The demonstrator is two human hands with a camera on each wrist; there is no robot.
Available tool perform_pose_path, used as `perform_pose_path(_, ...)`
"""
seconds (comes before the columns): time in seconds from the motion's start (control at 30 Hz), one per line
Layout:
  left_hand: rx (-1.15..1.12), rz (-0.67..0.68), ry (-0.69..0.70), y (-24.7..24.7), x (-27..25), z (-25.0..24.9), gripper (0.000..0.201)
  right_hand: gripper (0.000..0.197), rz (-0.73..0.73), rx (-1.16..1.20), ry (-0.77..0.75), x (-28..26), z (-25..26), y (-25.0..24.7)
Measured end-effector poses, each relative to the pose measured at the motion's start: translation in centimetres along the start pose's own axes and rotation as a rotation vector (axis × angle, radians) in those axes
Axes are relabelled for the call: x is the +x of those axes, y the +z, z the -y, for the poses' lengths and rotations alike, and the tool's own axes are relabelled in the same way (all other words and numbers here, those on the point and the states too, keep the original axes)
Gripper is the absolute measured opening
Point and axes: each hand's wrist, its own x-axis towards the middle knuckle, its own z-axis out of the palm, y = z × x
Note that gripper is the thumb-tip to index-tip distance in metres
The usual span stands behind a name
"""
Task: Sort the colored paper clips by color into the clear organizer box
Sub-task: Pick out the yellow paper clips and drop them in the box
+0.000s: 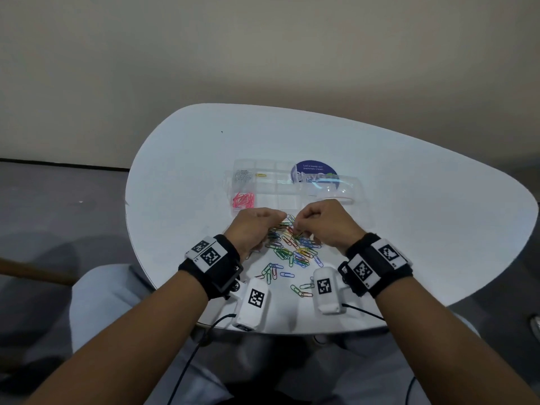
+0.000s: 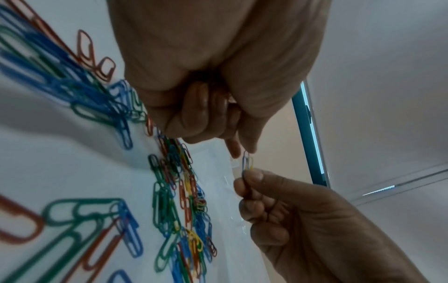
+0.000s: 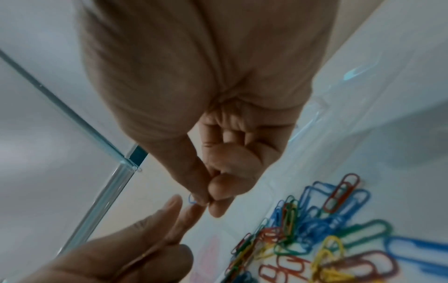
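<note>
A heap of mixed paper clips [image 1: 292,247] in blue, green, red and yellow lies on the white table, in front of the clear organizer box [image 1: 280,197]. Its left compartments hold silver clips [image 1: 244,175], one yellow clip [image 1: 261,175] and pink clips [image 1: 243,199]. Just above the heap my two hands meet. My right hand [image 2: 243,179] pinches the lower end of a blue and a yellow clip [image 2: 247,162] that hang together. My left hand [image 2: 242,150] pinches their top end between thumb and forefinger. In the right wrist view only a blue loop [image 3: 192,199] shows.
The box's clear lid [image 1: 330,188] lies open to the right, partly over a round blue sticker [image 1: 314,171]. A few stray clips [image 1: 274,271] lie nearer the table's front edge, between the two white wrist camera units [image 1: 254,302] and their cables.
</note>
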Motion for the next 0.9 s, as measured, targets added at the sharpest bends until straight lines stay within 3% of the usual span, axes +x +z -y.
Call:
perform_pose_path(0.1,0.008,0.028,0.024,0.4,0.0,-0.2,0.02,0.006,0.007,0.108,0.027,-0.3,0.4,-0.3)
perform_pose_path(0.23,0.061,-0.05,0.027,-0.1,0.4,-0.1,0.019,0.003,-0.031,0.086,0.022,-0.3,0.4,-0.4)
perform_pose_path(0.37,0.091,-0.156,-0.018,-1.0,1.0,0.1,0.033,0.002,-0.051,0.04,-0.037,-0.3,0.6,-0.1)
perform_pose_path(0.5,-0.347,0.006,-0.214,0.0,0.9,0.2,0.034,0.006,0.028,0.074,-0.159,-0.6,2.1,1.1)
perform_pose_path(0.6,-0.506,0.043,-0.275,0.5,1.0,0.2,0.034,0.006,-0.054,-0.06,-0.192,0.5,1.9,1.3)
perform_pose_path(0.67,-0.339,-0.019,-0.235,0.4,1.1,0.2,0.037,0.008,-0.042,-0.223,-0.16,1.4,1.2,1.3)
perform_pose_path(0.8,0.31,-0.019,0.018,0.3,0.6,0.3,0.045,0.013,0.081,-0.52,-0.07,2.0,0.1,2.1)
perform_pose_path(0.9,0.577,0.06,0.139,0.4,0.9,0.6,0.023,0.017,0.062,-0.61,-0.055,2.1,0.2,2.6)
